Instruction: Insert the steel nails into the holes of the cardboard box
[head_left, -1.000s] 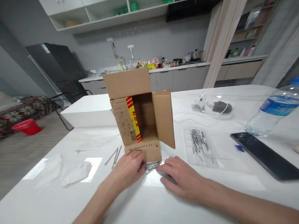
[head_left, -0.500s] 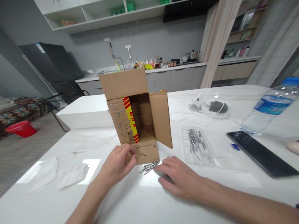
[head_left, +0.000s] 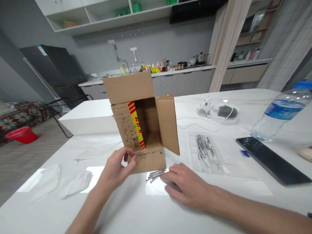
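Note:
An open cardboard box (head_left: 129,128) stands on the white table, its flaps spread and its dark inside facing me. Nail heads dot its left flap, and a row of small holes runs across the lower flap (head_left: 154,161). Pinched in my left hand (head_left: 117,167) is a thin nail (head_left: 141,154), held sideways against the holes of that lower flap. My right hand (head_left: 185,185) lies on the table, fingers loosely stretched and holding nothing visible. Its fingertips reach the right end of a small pile of nails (head_left: 154,175) in front of the box.
Right of the box lies a clear compartment case (head_left: 193,156) with many nails. Beyond it are a black phone (head_left: 273,160), a water bottle (head_left: 281,110) and a white fan (head_left: 224,113) with its cable. White tissues (head_left: 75,184) lie at left.
My left hand has moved a little left and up with the nail, uncovering more holes in the lower flap. The right hand has stayed in place.

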`<state>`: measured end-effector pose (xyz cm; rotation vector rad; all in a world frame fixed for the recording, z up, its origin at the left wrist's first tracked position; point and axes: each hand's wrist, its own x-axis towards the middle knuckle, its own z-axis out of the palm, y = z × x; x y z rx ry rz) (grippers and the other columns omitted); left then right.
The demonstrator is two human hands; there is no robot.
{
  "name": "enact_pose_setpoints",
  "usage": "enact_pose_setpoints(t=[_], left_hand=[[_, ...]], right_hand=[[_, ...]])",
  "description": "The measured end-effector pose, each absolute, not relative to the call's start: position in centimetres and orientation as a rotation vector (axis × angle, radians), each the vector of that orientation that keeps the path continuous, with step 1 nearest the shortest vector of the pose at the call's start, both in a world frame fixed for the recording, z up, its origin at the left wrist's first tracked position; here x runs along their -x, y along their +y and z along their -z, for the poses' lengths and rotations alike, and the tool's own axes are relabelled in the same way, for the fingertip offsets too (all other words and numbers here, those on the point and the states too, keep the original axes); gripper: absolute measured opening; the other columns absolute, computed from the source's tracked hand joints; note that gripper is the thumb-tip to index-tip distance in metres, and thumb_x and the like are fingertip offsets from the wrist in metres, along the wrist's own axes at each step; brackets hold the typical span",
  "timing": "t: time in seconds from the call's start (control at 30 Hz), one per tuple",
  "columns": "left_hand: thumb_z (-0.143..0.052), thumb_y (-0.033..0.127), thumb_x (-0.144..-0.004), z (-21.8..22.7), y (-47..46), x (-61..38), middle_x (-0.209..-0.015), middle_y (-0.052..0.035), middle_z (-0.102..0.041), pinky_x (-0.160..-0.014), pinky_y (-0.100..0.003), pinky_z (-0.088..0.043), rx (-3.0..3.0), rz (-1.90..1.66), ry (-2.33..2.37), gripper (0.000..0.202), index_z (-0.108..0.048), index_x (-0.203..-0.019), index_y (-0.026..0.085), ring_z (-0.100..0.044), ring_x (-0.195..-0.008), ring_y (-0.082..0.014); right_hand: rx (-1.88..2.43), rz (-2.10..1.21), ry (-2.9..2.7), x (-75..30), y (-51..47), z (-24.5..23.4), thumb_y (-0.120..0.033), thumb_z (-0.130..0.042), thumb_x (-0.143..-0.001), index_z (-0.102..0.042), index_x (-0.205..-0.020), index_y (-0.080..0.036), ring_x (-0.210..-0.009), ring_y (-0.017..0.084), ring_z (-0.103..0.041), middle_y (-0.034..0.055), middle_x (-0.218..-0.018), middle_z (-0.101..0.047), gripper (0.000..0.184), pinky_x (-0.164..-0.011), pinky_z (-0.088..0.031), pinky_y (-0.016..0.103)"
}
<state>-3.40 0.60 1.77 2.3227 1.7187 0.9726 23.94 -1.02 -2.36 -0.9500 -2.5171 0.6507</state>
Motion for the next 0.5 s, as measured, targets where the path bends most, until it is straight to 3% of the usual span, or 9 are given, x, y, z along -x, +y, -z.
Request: enact_pose_setpoints(t=[0.5], left_hand=[[-0.057,0.031,-0.085,-2.55,0.39,3.97,-0.071,0.0018,-0.062,-0.061,-0.026,-0.045,-2.253,-1.082,1.748,0.01,-0.059,-0.08,0.022,-0.054,-0.065,-0.0136]], right_hand=[[0.955,-0.656,-2.524,-24.01,-1.05,2.41,-0.023,-0.054,-0.095,-0.067,-0.108,-0.018,-0.089,0.022,-0.057,0.0067,-0.092,-0.064,0.019,-0.085,-0.04,0.038]])
